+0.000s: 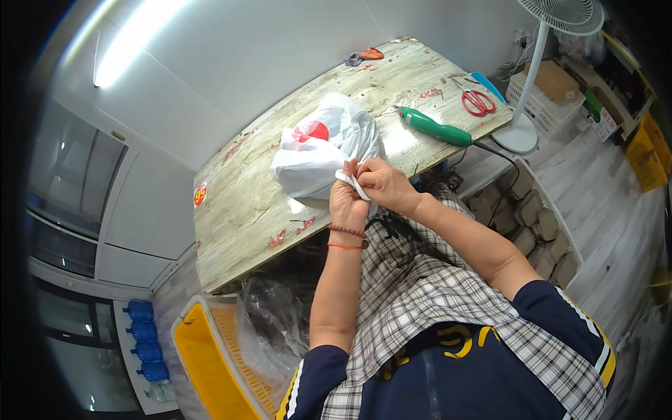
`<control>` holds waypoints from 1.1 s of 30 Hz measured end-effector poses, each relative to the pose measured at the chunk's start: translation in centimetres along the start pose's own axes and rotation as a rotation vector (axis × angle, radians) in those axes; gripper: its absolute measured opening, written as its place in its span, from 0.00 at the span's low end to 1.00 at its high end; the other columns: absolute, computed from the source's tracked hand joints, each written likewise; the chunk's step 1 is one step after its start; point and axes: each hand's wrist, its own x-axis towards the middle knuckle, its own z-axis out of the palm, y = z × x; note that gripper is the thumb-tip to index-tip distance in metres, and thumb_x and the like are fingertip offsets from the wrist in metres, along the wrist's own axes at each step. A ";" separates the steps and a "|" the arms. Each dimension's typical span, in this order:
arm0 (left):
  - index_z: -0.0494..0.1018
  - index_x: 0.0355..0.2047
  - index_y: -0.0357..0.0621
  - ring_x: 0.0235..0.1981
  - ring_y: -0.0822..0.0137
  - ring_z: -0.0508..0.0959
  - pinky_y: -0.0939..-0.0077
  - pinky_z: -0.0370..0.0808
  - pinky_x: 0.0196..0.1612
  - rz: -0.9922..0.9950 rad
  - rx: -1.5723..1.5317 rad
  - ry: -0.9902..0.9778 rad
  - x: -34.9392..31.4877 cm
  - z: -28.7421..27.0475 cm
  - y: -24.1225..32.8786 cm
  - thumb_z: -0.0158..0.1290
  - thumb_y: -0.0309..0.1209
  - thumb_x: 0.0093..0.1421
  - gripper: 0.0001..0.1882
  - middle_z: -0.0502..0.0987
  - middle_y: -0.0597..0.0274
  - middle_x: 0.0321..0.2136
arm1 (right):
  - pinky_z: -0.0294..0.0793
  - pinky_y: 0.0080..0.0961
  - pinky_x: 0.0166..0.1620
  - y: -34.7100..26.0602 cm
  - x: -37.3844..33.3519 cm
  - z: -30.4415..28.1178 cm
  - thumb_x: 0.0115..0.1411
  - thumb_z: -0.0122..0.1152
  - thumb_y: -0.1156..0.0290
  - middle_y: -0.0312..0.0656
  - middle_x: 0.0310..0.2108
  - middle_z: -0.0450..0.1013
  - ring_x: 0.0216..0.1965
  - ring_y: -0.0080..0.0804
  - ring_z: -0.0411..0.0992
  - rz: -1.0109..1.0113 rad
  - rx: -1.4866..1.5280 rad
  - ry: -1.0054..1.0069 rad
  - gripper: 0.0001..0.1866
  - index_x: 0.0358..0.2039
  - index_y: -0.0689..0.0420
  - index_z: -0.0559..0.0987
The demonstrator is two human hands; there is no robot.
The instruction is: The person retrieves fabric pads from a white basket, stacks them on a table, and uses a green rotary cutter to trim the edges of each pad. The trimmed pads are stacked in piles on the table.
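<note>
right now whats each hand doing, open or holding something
Left hand: closed on the handles of the white plastic bag.
Right hand: closed, pinching the same bag handles.

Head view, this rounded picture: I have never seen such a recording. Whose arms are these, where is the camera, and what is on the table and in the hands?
The camera sits on a person's head and looks down through a wide lens, so straight edges bend. The two forearms coming from below are that person's own. The left hand and right hand both grip the twisted handles of a white plastic bag that lies on a worn wooden table. Farther back on the table lie a green corded tool and red scissors. A yellow crate stands by the person's left side, and a white fan stands beyond the table.
</note>
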 end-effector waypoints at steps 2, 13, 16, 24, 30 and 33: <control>0.73 0.40 0.38 0.38 0.66 0.77 0.66 0.75 0.47 0.047 0.005 0.088 -0.4 0.9 -0.6 0.54 0.29 0.62 0.09 0.77 0.58 0.36 | 0.73 0.32 0.38 2.4 -0.2 0.0 0.51 0.61 0.72 0.41 0.30 0.72 0.37 0.37 0.72 0.049 0.030 0.175 0.04 0.27 0.58 0.78; 0.67 0.27 0.43 0.16 0.73 0.60 0.76 0.58 0.23 -0.089 0.148 -0.128 -6.8 -4.2 5.3 0.48 0.34 0.65 0.10 0.66 0.67 0.20 | 0.78 0.19 0.25 11.6 5.8 3.8 0.62 0.54 0.78 0.45 0.29 0.74 0.22 0.28 0.72 1.284 1.336 0.454 0.05 0.29 0.64 0.73; 0.66 0.22 0.46 0.16 0.80 0.59 0.80 0.58 0.22 0.007 1.041 -0.071 -4.8 -0.5 3.0 0.54 0.34 0.62 0.14 0.62 0.73 0.18 | 0.72 0.13 0.18 24.7 5.5 -1.1 0.62 0.54 0.78 0.38 0.19 0.70 0.16 0.21 0.68 1.170 1.190 0.319 0.06 0.27 0.61 0.75; 0.61 0.58 0.34 0.31 0.74 0.75 0.77 0.74 0.35 0.212 0.876 0.027 -9.4 -8.4 7.5 0.48 0.32 0.66 0.23 0.73 0.50 0.46 | 0.74 0.33 0.37 10.0 3.8 6.4 0.49 0.61 0.66 0.56 0.36 0.73 0.33 0.41 0.73 1.007 0.766 0.479 0.23 0.41 0.71 0.72; 0.57 0.61 0.33 0.59 0.51 0.64 0.56 0.67 0.58 0.264 0.550 0.207 -5.0 -8.4 8.4 0.52 0.39 0.64 0.31 0.62 0.45 0.57 | 0.54 0.36 0.66 3.1 1.4 4.4 0.43 0.67 0.38 0.67 0.64 0.48 0.66 0.56 0.50 1.054 0.471 0.138 0.67 0.66 0.71 0.40; 0.56 0.61 0.35 0.58 0.48 0.64 0.53 0.66 0.59 0.198 0.549 0.246 -3.8 -5.1 7.9 0.57 0.45 0.60 0.37 0.62 0.47 0.58 | 0.57 0.31 0.65 4.5 2.6 8.7 0.41 0.73 0.44 0.65 0.61 0.55 0.63 0.51 0.56 1.101 0.479 0.322 0.67 0.64 0.73 0.41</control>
